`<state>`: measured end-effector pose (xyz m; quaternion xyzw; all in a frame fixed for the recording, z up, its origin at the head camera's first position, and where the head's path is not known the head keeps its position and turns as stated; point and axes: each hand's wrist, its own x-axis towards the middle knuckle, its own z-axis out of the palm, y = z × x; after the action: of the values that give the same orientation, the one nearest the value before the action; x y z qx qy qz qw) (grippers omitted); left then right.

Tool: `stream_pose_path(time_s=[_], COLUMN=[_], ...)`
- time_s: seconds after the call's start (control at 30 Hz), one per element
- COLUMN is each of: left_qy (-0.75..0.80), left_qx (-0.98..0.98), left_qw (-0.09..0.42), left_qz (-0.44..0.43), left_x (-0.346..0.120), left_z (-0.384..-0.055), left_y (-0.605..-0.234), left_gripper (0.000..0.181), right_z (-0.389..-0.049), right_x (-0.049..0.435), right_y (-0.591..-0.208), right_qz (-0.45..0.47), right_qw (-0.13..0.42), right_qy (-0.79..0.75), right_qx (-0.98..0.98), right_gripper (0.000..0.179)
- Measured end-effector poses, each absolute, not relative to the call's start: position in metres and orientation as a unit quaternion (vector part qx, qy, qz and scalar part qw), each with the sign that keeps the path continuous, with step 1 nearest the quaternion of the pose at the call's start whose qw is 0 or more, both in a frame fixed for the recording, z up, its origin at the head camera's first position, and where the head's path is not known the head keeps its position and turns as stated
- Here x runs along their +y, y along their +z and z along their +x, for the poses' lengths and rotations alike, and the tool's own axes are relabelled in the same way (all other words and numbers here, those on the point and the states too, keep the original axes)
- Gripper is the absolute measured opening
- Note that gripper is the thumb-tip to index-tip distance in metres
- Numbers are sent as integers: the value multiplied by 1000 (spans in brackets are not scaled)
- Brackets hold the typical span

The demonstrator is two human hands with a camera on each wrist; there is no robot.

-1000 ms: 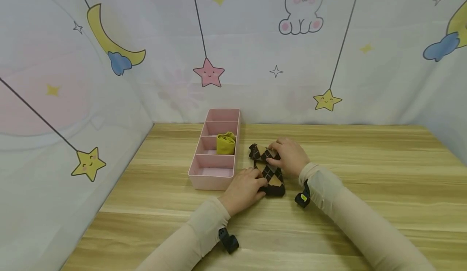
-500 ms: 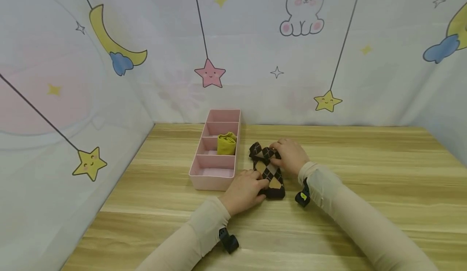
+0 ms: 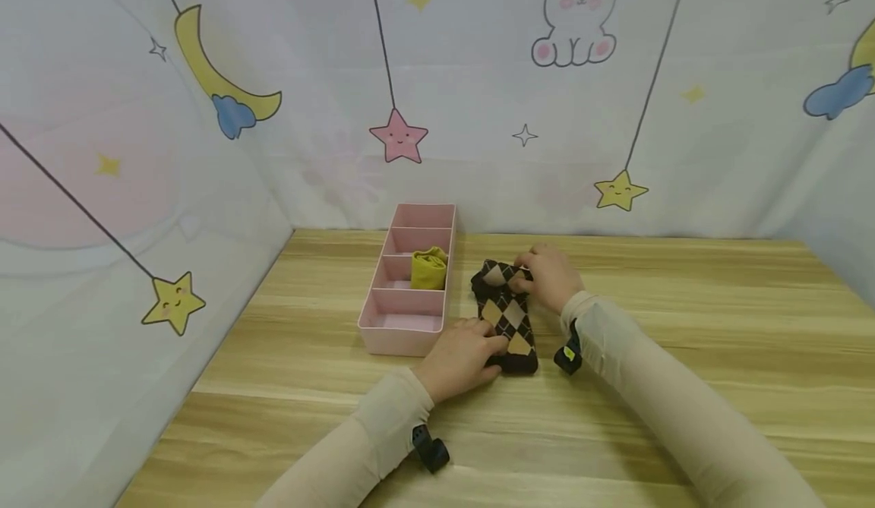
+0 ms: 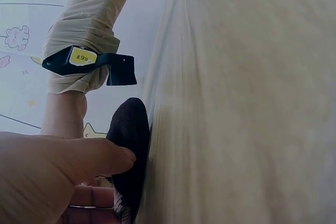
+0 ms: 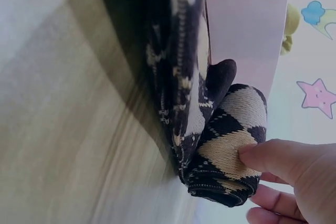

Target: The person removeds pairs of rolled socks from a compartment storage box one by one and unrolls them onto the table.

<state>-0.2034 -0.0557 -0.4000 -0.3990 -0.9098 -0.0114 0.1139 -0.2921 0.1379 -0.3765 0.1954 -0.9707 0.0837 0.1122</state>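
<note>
A black, tan and grey argyle sock lies lengthwise on the table, its far end rolled over into a thick fold. My right hand pinches this rolled end, thumb on the near face and fingers behind, as the right wrist view shows. At the near end, my left hand presses on the sock's left side. Its thumb lies against the dark cuff, with fingertips on the sock farther up. Whether a second sock lies underneath cannot be made out.
Left of the sock stands a pink divided box with several compartments in a row. A folded yellow-green cloth bundle sits in the second compartment from the front. A printed curtain hangs behind the wooden table.
My right hand has moved slightly away from me with the rolled end, and more of the flat sock shows between the hands. The left hand stays at the cuff.
</note>
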Motion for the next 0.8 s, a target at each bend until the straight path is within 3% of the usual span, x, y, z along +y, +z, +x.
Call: stream_pose_path(time_s=[0.43, 0.8], left_qy=[-14, -13], left_qx=[-908, -909], left_qw=[113, 109], left_qz=[-402, -402], left_x=[-56, -56], left_z=[-205, -205], left_y=[-401, -402], left_gripper=[21, 21], right_z=[-304, -309], right_x=[133, 133], right_y=[-382, -386], right_qz=[193, 189], right_qw=[146, 122], right_qy=[84, 108], right_qx=[-967, -968], right_gripper=[21, 19])
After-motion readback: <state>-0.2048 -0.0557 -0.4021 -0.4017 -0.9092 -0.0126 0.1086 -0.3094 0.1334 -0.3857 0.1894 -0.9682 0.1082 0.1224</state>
